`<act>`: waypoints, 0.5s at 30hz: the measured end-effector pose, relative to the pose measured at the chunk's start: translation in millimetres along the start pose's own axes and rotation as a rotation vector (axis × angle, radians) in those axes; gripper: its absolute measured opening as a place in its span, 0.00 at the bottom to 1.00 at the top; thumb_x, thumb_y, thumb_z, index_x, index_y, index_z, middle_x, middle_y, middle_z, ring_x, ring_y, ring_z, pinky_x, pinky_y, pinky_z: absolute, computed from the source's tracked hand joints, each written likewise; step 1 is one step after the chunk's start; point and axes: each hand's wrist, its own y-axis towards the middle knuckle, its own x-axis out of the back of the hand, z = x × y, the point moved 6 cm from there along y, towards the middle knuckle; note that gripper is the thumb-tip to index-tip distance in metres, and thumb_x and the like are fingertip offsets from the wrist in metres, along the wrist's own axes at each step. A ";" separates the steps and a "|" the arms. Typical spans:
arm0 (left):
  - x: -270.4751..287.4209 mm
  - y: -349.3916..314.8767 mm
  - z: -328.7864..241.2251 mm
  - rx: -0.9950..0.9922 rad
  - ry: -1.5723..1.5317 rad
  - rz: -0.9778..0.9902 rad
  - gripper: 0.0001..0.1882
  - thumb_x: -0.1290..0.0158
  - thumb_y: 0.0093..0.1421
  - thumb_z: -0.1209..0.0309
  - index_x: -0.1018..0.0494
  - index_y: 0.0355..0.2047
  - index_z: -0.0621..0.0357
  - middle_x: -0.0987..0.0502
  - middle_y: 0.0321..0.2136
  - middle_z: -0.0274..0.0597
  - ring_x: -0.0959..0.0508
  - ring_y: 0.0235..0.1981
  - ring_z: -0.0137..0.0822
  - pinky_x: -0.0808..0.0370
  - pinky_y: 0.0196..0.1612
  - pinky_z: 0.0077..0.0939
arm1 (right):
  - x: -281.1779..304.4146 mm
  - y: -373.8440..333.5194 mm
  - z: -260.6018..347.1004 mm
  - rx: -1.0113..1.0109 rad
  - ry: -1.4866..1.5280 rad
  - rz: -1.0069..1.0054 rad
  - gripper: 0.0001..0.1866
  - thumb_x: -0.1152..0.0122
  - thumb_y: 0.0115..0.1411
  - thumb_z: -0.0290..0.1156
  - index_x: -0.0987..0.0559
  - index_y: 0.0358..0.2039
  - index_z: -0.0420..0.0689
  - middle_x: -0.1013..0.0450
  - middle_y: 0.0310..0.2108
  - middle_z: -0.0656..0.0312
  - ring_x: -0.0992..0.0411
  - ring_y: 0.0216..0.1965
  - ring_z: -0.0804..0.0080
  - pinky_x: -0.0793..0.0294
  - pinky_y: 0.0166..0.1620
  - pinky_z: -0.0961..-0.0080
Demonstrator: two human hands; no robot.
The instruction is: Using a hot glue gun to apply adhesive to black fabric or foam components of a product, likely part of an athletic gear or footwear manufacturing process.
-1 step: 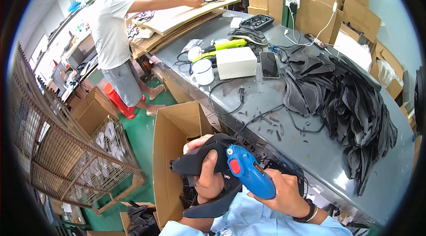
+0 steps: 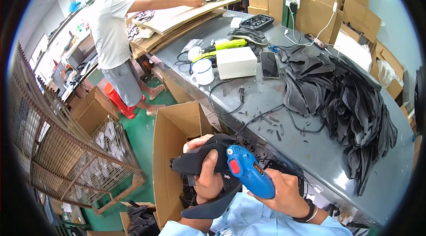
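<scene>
My left hand (image 2: 210, 178) is closed on a black padded fabric piece (image 2: 191, 163), thumb on top and fingers behind. A long curved flap of that piece hangs below my wrist. In my right hand (image 2: 286, 194) is a blue handheld power tool (image 2: 256, 177) with a red button. Its front end meets the edge of the black piece, and whatever tip it has is hidden there. Both hands are above my lap, beside an open cardboard box (image 2: 166, 165) with dark pieces inside.
A grey table (image 2: 262, 131) carries a heap of black pieces (image 2: 346, 103), small dark scraps, a white box (image 2: 236, 63), a mug (image 2: 203, 72), a phone (image 2: 269, 64) and cables. At left stand a wire cage (image 2: 62, 147) and a person (image 2: 113, 36) reaching over stacked boards.
</scene>
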 end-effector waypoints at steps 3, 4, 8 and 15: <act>2.5 5.5 -4.2 0.068 0.163 0.046 0.17 0.49 0.51 0.77 0.35 0.42 0.62 0.28 0.39 0.46 0.26 0.40 0.36 0.29 0.47 0.28 | 2.1 -1.1 -1.0 0.064 -0.057 -0.072 0.29 0.28 0.41 0.33 0.30 0.43 0.38 0.27 0.20 0.57 0.27 0.18 0.61 0.30 0.22 0.70; 0.9 8.1 -6.8 0.111 0.208 0.106 0.16 0.49 0.52 0.78 0.35 0.42 0.63 0.27 0.39 0.45 0.26 0.40 0.33 0.30 0.47 0.26 | 2.2 -1.2 0.7 0.072 -0.088 -0.069 0.30 0.28 0.40 0.32 0.30 0.43 0.38 0.27 0.20 0.57 0.27 0.18 0.62 0.31 0.23 0.71; -2.1 17.6 -18.1 0.194 0.438 0.295 0.13 0.50 0.55 0.82 0.34 0.41 0.62 0.27 0.38 0.41 0.28 0.39 0.28 0.31 0.45 0.21 | 1.8 -1.9 1.7 0.095 -0.146 -0.062 0.30 0.28 0.39 0.30 0.30 0.43 0.38 0.28 0.19 0.58 0.28 0.17 0.62 0.31 0.24 0.72; -0.3 16.7 -4.0 0.356 0.460 0.496 0.13 0.52 0.55 0.85 0.33 0.42 0.62 0.25 0.38 0.39 0.27 0.40 0.25 0.30 0.46 0.21 | 0.1 -2.0 0.6 0.078 -0.048 0.017 0.29 0.24 0.40 0.36 0.29 0.38 0.35 0.25 0.24 0.53 0.24 0.22 0.59 0.25 0.26 0.72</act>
